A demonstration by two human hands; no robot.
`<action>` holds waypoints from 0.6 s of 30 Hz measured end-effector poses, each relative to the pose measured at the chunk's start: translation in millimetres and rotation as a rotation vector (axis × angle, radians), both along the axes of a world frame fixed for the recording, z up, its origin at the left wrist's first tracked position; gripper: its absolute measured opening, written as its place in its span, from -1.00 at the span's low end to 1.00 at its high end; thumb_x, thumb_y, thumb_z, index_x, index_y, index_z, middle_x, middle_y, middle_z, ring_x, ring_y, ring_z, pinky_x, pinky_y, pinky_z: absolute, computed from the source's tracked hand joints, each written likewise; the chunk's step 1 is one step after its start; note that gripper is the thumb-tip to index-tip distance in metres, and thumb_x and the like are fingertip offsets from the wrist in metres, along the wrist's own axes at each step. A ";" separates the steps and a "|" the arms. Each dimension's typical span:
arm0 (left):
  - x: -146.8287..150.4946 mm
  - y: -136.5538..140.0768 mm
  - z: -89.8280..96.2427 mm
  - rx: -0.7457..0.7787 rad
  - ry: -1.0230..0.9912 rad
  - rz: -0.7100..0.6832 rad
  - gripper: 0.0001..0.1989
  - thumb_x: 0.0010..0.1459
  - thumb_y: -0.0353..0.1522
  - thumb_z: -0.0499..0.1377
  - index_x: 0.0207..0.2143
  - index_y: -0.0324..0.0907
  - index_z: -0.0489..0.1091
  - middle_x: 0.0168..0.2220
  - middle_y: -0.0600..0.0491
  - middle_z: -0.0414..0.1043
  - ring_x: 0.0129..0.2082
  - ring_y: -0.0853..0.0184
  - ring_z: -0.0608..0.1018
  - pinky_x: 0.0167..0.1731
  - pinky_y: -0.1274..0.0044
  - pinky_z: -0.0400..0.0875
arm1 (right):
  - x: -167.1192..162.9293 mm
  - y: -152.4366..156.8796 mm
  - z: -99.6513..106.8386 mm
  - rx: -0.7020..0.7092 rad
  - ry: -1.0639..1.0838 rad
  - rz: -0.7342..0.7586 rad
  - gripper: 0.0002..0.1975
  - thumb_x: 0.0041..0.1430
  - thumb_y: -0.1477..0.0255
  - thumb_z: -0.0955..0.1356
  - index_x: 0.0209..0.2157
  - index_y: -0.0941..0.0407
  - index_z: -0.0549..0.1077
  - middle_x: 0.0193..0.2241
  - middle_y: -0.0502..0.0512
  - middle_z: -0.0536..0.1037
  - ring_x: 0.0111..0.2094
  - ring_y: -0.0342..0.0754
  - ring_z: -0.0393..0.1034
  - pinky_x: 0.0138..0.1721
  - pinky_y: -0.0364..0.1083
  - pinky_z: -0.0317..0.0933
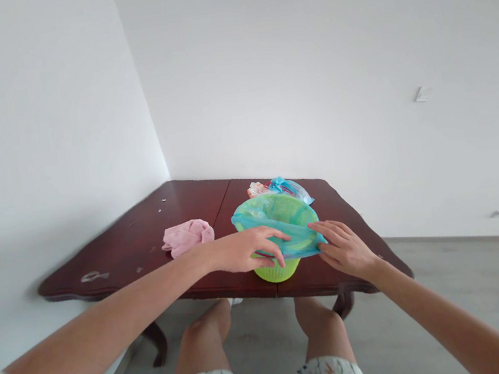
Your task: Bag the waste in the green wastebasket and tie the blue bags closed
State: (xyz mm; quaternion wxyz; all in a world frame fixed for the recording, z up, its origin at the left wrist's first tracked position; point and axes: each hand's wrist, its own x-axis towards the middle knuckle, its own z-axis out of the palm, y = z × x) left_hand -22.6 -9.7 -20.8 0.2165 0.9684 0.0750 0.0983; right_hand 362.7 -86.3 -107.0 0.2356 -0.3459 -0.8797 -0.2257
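A light green trash can [276,272] stands near the front edge of the dark red table, lined with a thin blue-green plastic bag [294,237]. The bag's edge is folded outward over the rim and hangs down the near side. My left hand [248,249] lies against the near left side of the bag, its fingers apart and partly bent. On the right side of the rim, my right hand [344,249] has its fingers and thumb closed on the folded edge of the bag.
A crumpled pink cloth [188,237] lies on the table [204,193] left of the can. Behind the can are a blue and clear plastic bag [289,187] and a patterned crumpled item [257,189]. White walls adjoin the table's left and far sides.
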 end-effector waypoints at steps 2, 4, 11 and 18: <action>-0.4 -3.5 -5.8 0.047 -0.003 0.011 -0.71 0.55 -0.23 0.43 0.26 0.14 0.72 0.63 -0.03 0.43 0.65 -0.08 0.43 0.72 -0.07 0.08 | -2.6 -0.3 -1.3 -0.064 -0.003 -0.040 -0.85 0.59 0.48 0.44 -0.07 -0.03 0.69 0.58 0.24 0.51 0.50 0.33 0.54 0.45 0.50 0.49; -3.6 -7.6 -14.3 0.081 -0.019 0.018 -0.51 0.59 -0.17 0.41 0.48 0.18 0.55 0.64 -0.01 0.42 0.69 -0.02 0.37 0.76 -0.08 -0.07 | -3.7 -2.5 1.5 -0.148 -0.013 -0.042 -0.90 0.56 0.34 0.51 0.01 -0.03 0.74 0.67 0.25 0.35 0.61 0.44 0.37 0.55 0.59 0.35; -25.2 5.7 -36.3 0.438 -0.188 0.033 -0.46 0.76 -0.32 0.13 0.66 0.02 0.32 0.69 -0.14 0.29 0.71 0.15 0.33 0.75 0.19 0.07 | -13.1 -3.4 39.1 -0.294 0.297 0.058 -0.64 0.61 0.22 0.38 -0.31 -0.03 0.69 0.57 0.14 0.53 0.60 0.42 0.38 0.63 0.52 0.22; -7.4 43.3 -42.1 0.429 -0.029 0.370 -0.08 0.34 -0.03 0.61 0.59 -0.03 0.38 0.55 -0.18 0.53 0.55 -0.08 0.56 0.68 0.02 0.13 | -85.9 16.6 77.0 -0.703 0.213 -0.140 -0.42 0.66 -0.02 0.35 0.44 0.01 0.59 0.17 0.27 0.81 0.14 0.30 0.75 0.22 0.22 0.58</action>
